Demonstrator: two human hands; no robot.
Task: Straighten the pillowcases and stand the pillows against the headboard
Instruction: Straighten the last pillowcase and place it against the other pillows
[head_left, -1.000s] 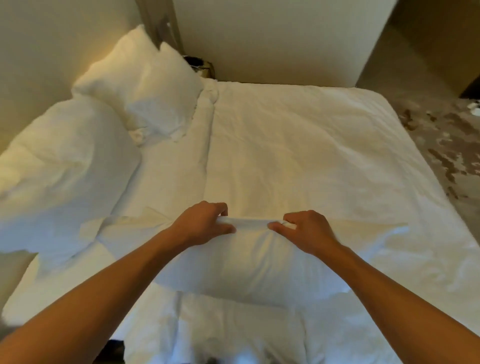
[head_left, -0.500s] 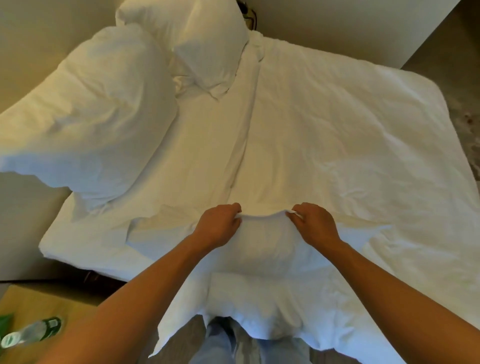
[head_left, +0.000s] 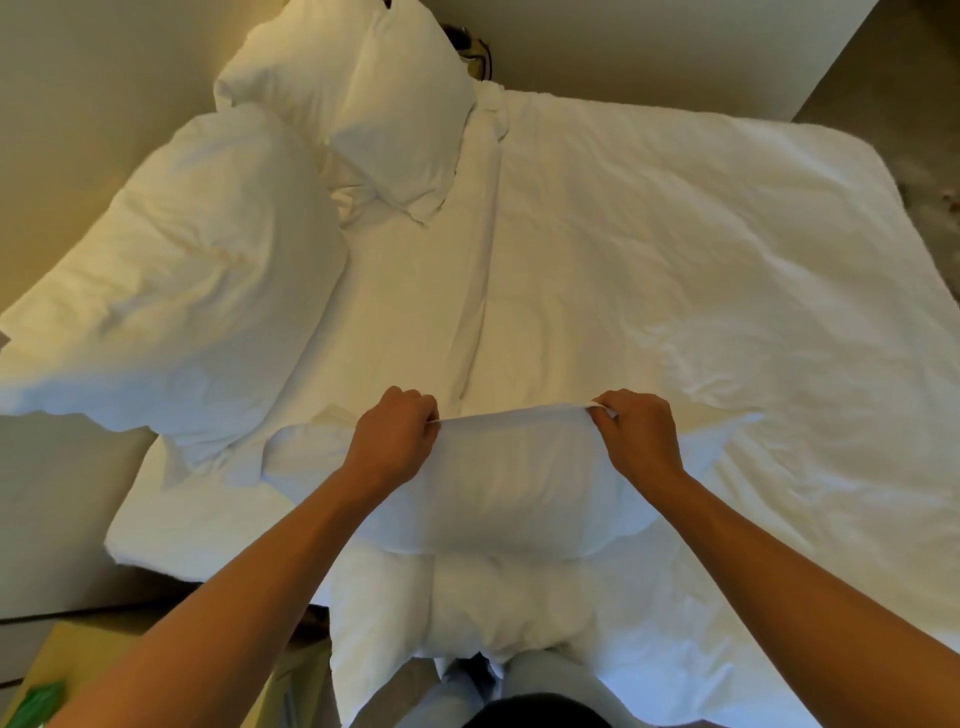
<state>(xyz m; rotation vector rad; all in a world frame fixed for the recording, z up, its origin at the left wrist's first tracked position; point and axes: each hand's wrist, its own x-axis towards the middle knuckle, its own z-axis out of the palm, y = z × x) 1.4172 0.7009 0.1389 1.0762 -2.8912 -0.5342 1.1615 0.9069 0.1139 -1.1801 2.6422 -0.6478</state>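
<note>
Item: pillow (head_left: 498, 597), white, hanging over the near edge of the bed (head_left: 675, 291) against your legs, its lower end bunched below the mattress line.

Item: pillowcase (head_left: 514, 467), white, its open hem lifted and pulled taut between your two hands above the near edge; loose flaps of it lie flat on the bed to either side.

Item: your left hand (head_left: 393, 439), fingers curled tight, pinching the hem at its left end.

Item: your right hand (head_left: 636, 434), fingers curled, pinching the hem at its right end; the thumb and forefinger appear to nip a small fold, though the cloth is too bright to be sure.

Item: large pillow (head_left: 171, 291), white, creased, lying at the left edge of the bed and resting against the beige wall (head_left: 78, 114).

Item: far pillow (head_left: 374, 109), white, tilted up at the far left corner, touching the large pillow.

Item: duvet (head_left: 701, 249), white, wrinkled, covering the right part of the bed to its far edge.

Item: patterned carpet (head_left: 930, 187), beyond the right edge.
</note>
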